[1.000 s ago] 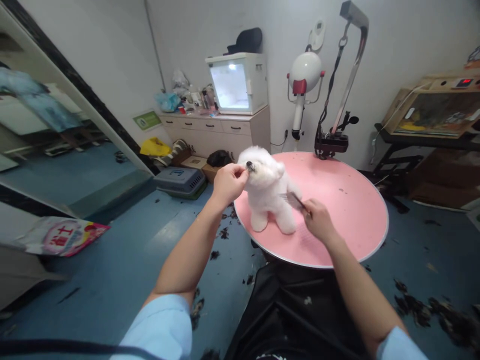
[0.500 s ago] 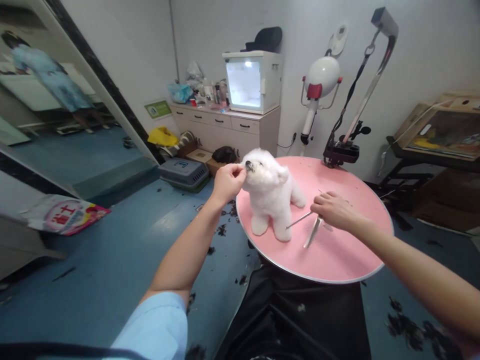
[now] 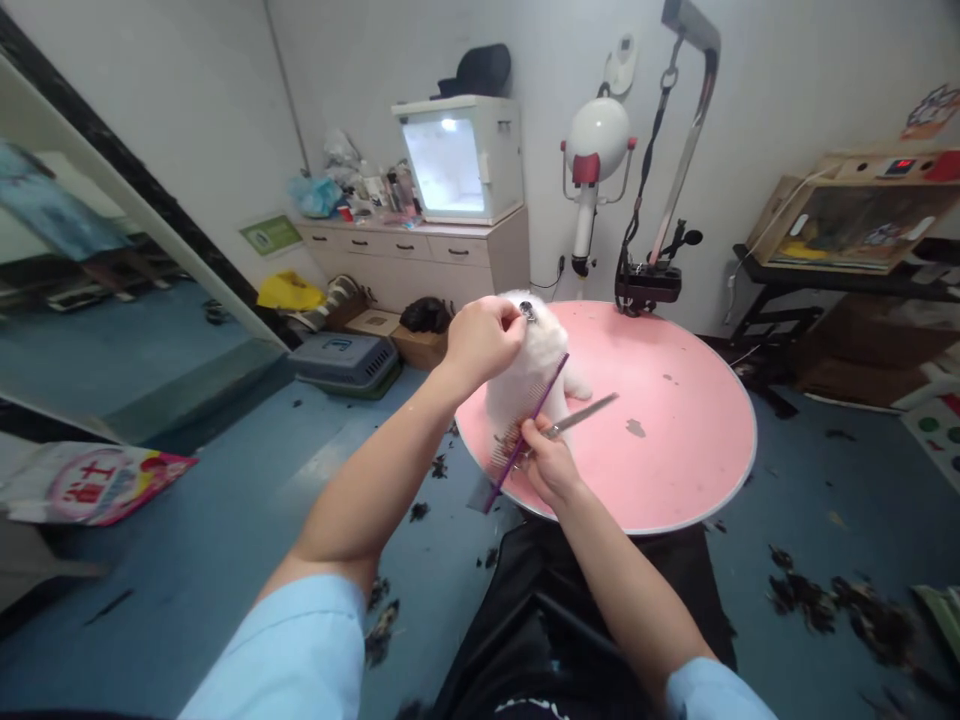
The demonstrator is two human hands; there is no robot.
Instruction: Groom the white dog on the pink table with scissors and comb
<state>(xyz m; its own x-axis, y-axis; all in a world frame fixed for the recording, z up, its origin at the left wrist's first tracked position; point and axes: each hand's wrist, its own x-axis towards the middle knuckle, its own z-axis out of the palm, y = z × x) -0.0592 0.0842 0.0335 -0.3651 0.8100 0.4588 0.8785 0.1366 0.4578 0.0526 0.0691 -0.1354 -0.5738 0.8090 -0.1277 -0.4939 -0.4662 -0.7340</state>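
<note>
A fluffy white dog (image 3: 537,352) sits at the near left edge of a round pink grooming table (image 3: 660,455), its dark nose tipped upward. My left hand (image 3: 484,345) is closed in a pinch at the fur of the dog's muzzle. In front of the dog's chest, my right hand (image 3: 551,460) is closed around a purple comb (image 3: 551,384) and a pair of scissors (image 3: 589,410). The comb slants across the dog's front, teeth facing the fur. Toward the right points the scissors' blade; their handles are mostly hidden by my fingers.
Behind the table stand a white dryer (image 3: 598,135) and a grooming arm with a dark strap (image 3: 651,150). A grey pet carrier (image 3: 345,360) lies on the floor, left of the table. Dark hair clumps (image 3: 840,595) litter the floor. A mirror (image 3: 112,260) leans at left.
My right hand has come left from over the table to the dog's chest, and the purple comb now shows in it. The dog's head is tipped higher, my left hand still at its muzzle.
</note>
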